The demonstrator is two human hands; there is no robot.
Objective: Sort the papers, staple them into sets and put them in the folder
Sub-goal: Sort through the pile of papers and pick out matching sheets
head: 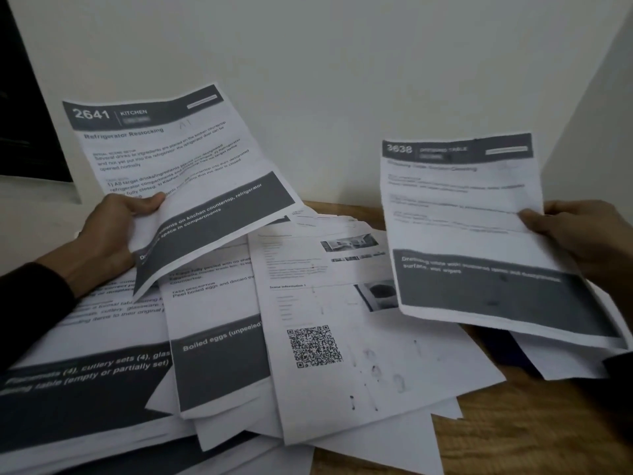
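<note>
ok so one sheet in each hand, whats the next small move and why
Probably lay one sheet down to start a set. The left hand holds sheet 2641, headed kitchen; the right hand holds a sheet with a different number. They likely don't belong together, and the loose pile is unsorted.

A "2641 Kitchen" sheet is held up left, a blurred-header sheet right; printed papers are strewn overlapping below.

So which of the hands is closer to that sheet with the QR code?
Left, though not by much. The left hand holds up the 2641 Kitchen sheet up and left of the QR code sheet; the right hand holds another sheet farther off, toward the right edge.
</note>
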